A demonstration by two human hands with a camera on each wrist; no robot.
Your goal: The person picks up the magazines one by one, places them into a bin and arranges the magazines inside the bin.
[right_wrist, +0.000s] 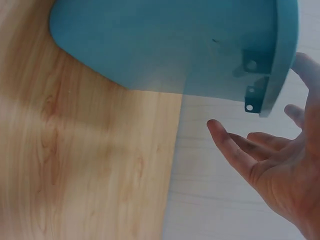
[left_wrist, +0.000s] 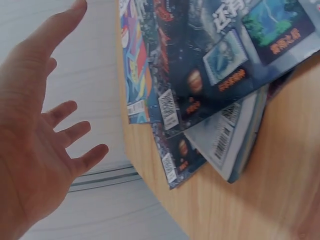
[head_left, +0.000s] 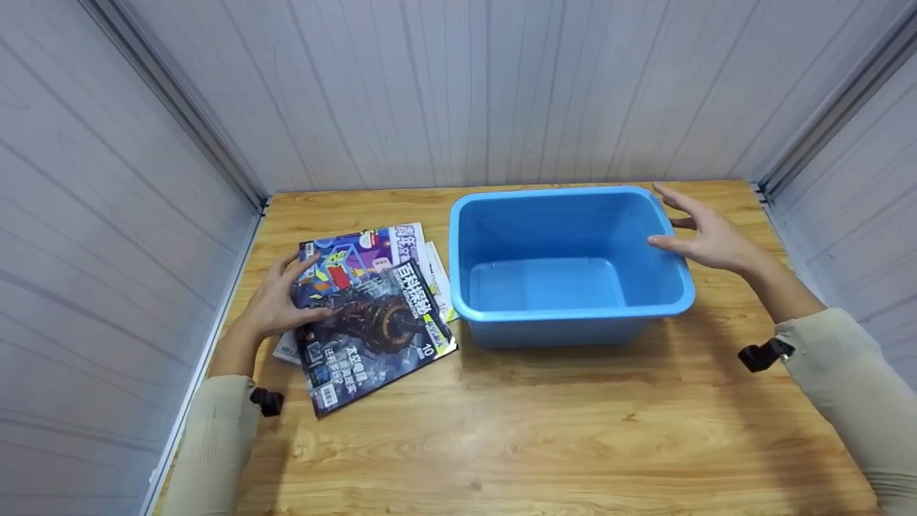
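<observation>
Head view: the left hand [head_left: 276, 304] is lying with fingers spread and relaxed on the left part of a fanned stack of magazines [head_left: 369, 308], its thumb resting on the topmost dark-covered magazine [head_left: 372, 326]; nothing is being pinched or lifted. The stack is sitting on the wooden table [head_left: 544, 430], just beside the left wall of an empty blue plastic tub [head_left: 566, 261]. The right hand [head_left: 706, 233] is hovering at the tub's far right corner, fingers extended and uncurled, thumb at or just off the rim (contact cannot be told from here).

Left wrist view: the left hand [left_wrist: 35, 125] is showing an open palm with splayed fingers, apart from the magazine covers [left_wrist: 200, 75] in this frame; the stack's lower corners are overhanging the table's edge.

Right wrist view: the right hand [right_wrist: 280, 165] is spreading open beneath the tub's rim [right_wrist: 280, 55], with no finger closing on it.

Judged from these views, the step in hand is the approach: one hand settling on the magazines, the other steadying or positioning the tub. The next move is likely calling for the left fingers to curl under the top magazine's edge and secure a grip, while the right hand holds the tub still.
</observation>
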